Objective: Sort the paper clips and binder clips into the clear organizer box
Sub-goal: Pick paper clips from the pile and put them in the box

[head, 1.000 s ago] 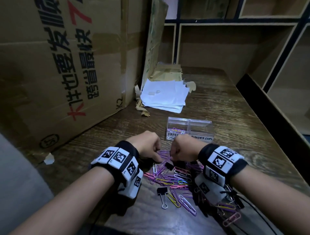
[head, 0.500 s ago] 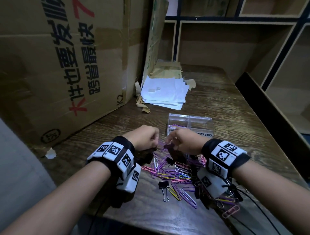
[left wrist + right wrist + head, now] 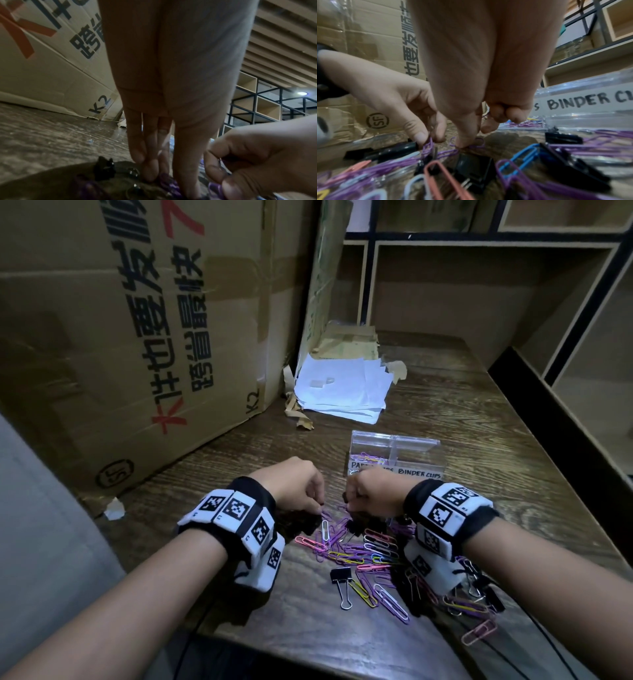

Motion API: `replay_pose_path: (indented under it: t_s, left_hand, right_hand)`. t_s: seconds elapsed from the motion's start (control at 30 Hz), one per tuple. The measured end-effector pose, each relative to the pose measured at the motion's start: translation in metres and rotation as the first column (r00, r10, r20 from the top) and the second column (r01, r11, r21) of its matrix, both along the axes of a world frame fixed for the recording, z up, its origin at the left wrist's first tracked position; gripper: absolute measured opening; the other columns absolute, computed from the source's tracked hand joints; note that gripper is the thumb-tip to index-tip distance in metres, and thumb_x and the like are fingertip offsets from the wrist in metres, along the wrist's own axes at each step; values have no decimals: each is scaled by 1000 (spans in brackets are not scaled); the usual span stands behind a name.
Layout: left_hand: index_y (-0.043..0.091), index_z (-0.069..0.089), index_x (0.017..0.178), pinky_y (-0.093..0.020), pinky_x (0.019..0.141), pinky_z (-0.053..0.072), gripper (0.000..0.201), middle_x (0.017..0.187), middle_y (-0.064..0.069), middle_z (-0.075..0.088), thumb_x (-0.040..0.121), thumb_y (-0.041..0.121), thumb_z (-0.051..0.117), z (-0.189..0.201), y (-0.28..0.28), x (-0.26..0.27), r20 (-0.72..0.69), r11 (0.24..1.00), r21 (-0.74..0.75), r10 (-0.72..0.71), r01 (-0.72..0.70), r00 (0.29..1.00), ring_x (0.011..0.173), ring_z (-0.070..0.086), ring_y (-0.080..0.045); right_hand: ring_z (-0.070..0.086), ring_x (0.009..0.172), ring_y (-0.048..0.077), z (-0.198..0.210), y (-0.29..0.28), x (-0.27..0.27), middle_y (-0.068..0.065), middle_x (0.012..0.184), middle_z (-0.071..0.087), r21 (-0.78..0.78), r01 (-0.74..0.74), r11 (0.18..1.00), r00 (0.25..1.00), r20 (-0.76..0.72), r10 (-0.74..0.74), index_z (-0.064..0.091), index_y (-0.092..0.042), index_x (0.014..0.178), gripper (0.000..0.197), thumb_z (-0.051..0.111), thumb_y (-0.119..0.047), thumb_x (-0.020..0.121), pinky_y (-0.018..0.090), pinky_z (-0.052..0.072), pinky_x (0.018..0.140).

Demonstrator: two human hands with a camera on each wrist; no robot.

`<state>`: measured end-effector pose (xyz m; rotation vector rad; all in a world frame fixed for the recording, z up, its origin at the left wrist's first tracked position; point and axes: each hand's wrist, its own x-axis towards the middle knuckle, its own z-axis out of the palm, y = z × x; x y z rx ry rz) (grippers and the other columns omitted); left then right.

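Observation:
A heap of coloured paper clips (image 3: pixel 371 549) and black binder clips (image 3: pixel 342 575) lies on the wooden desk (image 3: pixel 479 419). Behind it stands the clear organizer box (image 3: pixel 416 451). It has two compartments, labelled for paper clips and binder clips, and the left one holds several clips. My left hand (image 3: pixel 317 506) pinches purple paper clips (image 3: pixel 428 145) at the heap's far edge. My right hand (image 3: pixel 347 505), a few centimetres to its right, pinches another purple paper clip (image 3: pixel 476 146) against the desk. A black binder clip (image 3: pixel 471 166) lies just in front of the right hand's fingers (image 3: pixel 464 140).
A large cardboard carton (image 3: pixel 130 337) fills the left side. A stack of white paper (image 3: pixel 342 388) lies behind the box. Open shelving (image 3: pixel 513 302) runs along the back and right. A torn scrap of paper (image 3: pixel 114 508) lies at the left near the carton.
Both hands have stayed together at the far edge of the heap. They rose slightly toward the box, then came back down onto the purple clips.

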<state>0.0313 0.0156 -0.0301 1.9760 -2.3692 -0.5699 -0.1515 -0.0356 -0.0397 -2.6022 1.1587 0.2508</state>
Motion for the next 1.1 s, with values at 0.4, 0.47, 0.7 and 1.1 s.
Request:
replay_pose_path:
  t_s: [0.4,0.47,0.7,1.1]
  left_hand:
    - [16,73,93,-26,72,45,8,84,7,61,88,21,70,-4,-4,-20,134,998,52,-33,26,990,80,55,-13]
    - [14,71,92,-26,69,42,8,87,3,65,91,18,65,-3,-3,-22,144,998,48,-41,35,989,81,57,-15]
    - [18,63,87,-21,63,44,5,81,9,65,89,19,68,21,-24,-29,-150,984,-178,-31,3,988,76,63,-10]
    - [15,71,100,-33,83,54,12,98,-1,70,91,11,63,20,-66,-49,-298,910,-385,36,-154,954,91,65,-16]
  right_hand:
    - [54,83,14,-3,4,-20,-7,90,57,94,-46,995,997,63,40,55,-29,123,35,65,-24,90,26,44,77]
    - [55,79,14,-1,8,-19,-9,83,57,72,-87,994,993,86,81,62,-29,115,29,67,-22,87,24,43,73]
    - [62,87,25,8,17,-19,4,94,70,53,-96,994,995,5,96,67,-15,94,18,54,-8,85,31,51,75]
    - [59,93,22,49,-49,-35,4,96,66,-124,237,964,920,348,-181,60,-13,93,11,53,-8,86,31,46,79]
